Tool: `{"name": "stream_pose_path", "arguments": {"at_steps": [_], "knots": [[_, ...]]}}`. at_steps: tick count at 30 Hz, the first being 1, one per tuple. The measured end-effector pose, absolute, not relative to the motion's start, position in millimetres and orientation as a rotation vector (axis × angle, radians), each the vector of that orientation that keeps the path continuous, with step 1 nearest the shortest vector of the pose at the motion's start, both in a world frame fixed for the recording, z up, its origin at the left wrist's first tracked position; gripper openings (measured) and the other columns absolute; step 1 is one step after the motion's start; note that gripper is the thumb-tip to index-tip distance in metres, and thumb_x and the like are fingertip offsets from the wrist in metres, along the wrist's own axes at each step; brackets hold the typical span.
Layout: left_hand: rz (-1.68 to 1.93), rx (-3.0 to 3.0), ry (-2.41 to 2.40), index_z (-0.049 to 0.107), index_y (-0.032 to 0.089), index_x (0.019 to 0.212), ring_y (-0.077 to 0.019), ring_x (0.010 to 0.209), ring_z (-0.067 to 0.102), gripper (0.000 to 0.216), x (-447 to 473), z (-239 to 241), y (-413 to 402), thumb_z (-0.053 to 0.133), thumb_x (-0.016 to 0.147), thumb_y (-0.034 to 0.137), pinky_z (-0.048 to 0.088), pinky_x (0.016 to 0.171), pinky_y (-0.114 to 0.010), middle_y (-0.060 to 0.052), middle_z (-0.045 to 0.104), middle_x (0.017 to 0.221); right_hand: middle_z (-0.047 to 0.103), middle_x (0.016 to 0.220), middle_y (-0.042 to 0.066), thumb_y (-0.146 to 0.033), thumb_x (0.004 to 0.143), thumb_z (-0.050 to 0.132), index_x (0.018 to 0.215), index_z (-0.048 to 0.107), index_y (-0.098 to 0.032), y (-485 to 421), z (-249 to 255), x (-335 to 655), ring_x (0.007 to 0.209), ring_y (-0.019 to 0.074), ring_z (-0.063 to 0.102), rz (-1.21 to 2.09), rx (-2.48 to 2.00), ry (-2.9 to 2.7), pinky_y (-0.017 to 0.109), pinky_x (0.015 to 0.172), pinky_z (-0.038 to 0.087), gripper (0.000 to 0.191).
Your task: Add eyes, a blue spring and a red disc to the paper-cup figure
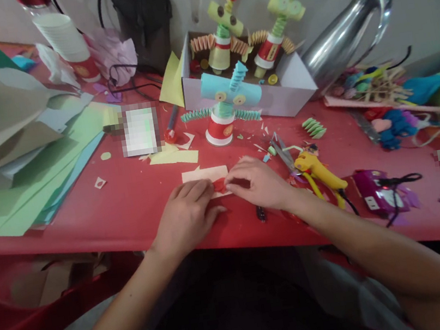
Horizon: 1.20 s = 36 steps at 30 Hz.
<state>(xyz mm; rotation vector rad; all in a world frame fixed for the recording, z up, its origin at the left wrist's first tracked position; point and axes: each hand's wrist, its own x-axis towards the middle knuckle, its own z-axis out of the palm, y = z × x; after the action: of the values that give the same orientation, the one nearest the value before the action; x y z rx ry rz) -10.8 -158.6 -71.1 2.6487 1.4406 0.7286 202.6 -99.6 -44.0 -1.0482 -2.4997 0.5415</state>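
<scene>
A cream paper strip point(204, 174) lies near the table's front edge, with a small red paper piece point(220, 186) on top of it. My left hand point(188, 211) rests on the strip, its fingertips at the left edge of the red piece and its thumb stretched apart. From the other side, my right hand point(261, 181) pinches the right edge of the red piece between thumb and finger. Just behind the hands stands a paper-cup figure point(220, 130) with a blue tube head and folded green arms. My fingers partly cover both papers.
Scissors point(283, 155), a yellow glue gun point(320, 169) and a purple power socket point(373, 192) lie to the right. Two more cup figures stand in a white box point(251, 99) behind. Coloured sheets point(56, 151) fill the left; a metal jug point(348, 30) leans at the back right.
</scene>
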Motion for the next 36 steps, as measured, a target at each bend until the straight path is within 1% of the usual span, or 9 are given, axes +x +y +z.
{"name": "stream_pose_path", "arguments": {"at_steps": [5, 10, 15, 18, 21, 25, 28, 31, 36], "knots": [[0.744, 2.659, 1.433, 0.064, 0.013, 0.117, -0.0302, 0.110, 0.064, 0.033, -10.0, -69.9, -158.4, 0.060, 0.092, 0.034, 0.051, 0.094, -0.046, -0.014, 0.069, 0.121, 0.074, 0.099, 0.003, -0.022, 0.092, 0.060, 0.100, 0.072, -0.022, -104.2, -44.6, 207.2, 0.097, 0.0222, 0.054, 0.408, -0.976, -2.568, 0.038, 0.088, 0.039, 0.014], [0.752, 2.659, 1.433, 0.065, 0.015, 0.116, -0.0305, 0.111, 0.064, 0.030, -10.1, -70.0, -158.5, 0.060, 0.092, 0.032, 0.052, 0.093, -0.046, -0.014, 0.068, 0.123, 0.072, 0.101, 0.004, -0.024, 0.097, 0.056, 0.100, 0.073, -0.023, -110.5, -45.7, 211.3, 0.101, 0.0235, 0.051, 0.269, -0.896, -2.682, 0.041, 0.090, 0.038, 0.018], [0.760, 2.653, 1.433, 0.064, 0.014, 0.116, -0.0306, 0.109, 0.065, 0.031, -9.9, -70.0, -158.6, 0.059, 0.093, 0.033, 0.052, 0.092, -0.046, -0.014, 0.068, 0.121, 0.071, 0.105, 0.006, -0.024, 0.097, 0.054, 0.102, 0.072, -0.021, -113.2, -44.9, 209.0, 0.103, 0.0245, 0.050, 0.182, -0.911, -2.682, 0.041, 0.091, 0.039, 0.019], [0.756, 2.645, 1.433, 0.064, 0.015, 0.117, -0.0309, 0.110, 0.064, 0.032, -10.1, -70.8, -158.3, 0.060, 0.092, 0.033, 0.052, 0.092, -0.047, -0.014, 0.068, 0.120, 0.070, 0.108, 0.007, -0.023, 0.097, 0.054, 0.100, 0.072, -0.022, -112.8, -44.3, 205.9, 0.105, 0.0254, 0.049, 0.136, -0.853, -2.701, 0.043, 0.091, 0.038, 0.019], [0.762, 2.648, 1.432, 0.064, 0.013, 0.118, -0.0312, 0.110, 0.064, 0.034, -10.4, -71.6, -158.2, 0.060, 0.092, 0.034, 0.052, 0.093, -0.047, -0.015, 0.069, 0.120, 0.072, 0.101, 0.005, -0.022, 0.095, 0.056, 0.093, 0.072, -0.023, -111.8, -43.5, 202.0, 0.102, 0.0244, 0.051, 0.231, -0.876, -2.651, 0.042, 0.091, 0.038, 0.016], [0.756, 2.658, 1.430, 0.063, 0.011, 0.119, -0.0313, 0.110, 0.063, 0.037, -10.6, -71.7, -158.3, 0.059, 0.092, 0.036, 0.052, 0.094, -0.047, -0.015, 0.068, 0.121, 0.073, 0.087, 0.001, -0.021, 0.091, 0.063, 0.083, 0.069, -0.022, -109.4, -41.6, 196.2, 0.089, 0.0198, 0.057, 0.545, -1.063, -2.412, 0.037, 0.088, 0.042, 0.011], [0.752, 2.648, 1.434, 0.063, 0.012, 0.119, -0.0312, 0.110, 0.064, 0.037, -10.6, -71.5, -158.2, 0.059, 0.092, 0.037, 0.052, 0.093, -0.047, -0.015, 0.068, 0.121, 0.073, 0.083, 0.000, -0.019, 0.089, 0.065, 0.079, 0.067, -0.022, -107.7, -40.7, 193.9, 0.086, 0.0189, 0.059, 0.699, -1.184, -2.313, 0.035, 0.083, 0.044, 0.010], [0.755, 2.637, 1.434, 0.064, 0.015, 0.118, -0.0312, 0.111, 0.064, 0.034, -10.5, -71.2, -158.2, 0.059, 0.092, 0.036, 0.052, 0.093, -0.047, -0.015, 0.068, 0.121, 0.073, 0.085, 0.000, -0.018, 0.088, 0.065, 0.082, 0.068, -0.022, -108.4, -42.3, 195.3, 0.085, 0.0189, 0.059, 0.687, -1.134, -2.366, 0.035, 0.083, 0.043, 0.008], [0.756, 2.623, 1.430, 0.065, 0.016, 0.115, -0.0301, 0.111, 0.064, 0.030, -10.3, -70.3, -158.7, 0.058, 0.093, 0.035, 0.051, 0.093, -0.046, -0.013, 0.068, 0.121, 0.073, 0.093, 0.003, -0.019, 0.091, 0.060, 0.090, 0.073, -0.023, -116.9, -45.4, 204.7, 0.092, 0.0216, 0.054, 0.459, -0.981, -2.532, 0.039, 0.090, 0.041, 0.013]]}}
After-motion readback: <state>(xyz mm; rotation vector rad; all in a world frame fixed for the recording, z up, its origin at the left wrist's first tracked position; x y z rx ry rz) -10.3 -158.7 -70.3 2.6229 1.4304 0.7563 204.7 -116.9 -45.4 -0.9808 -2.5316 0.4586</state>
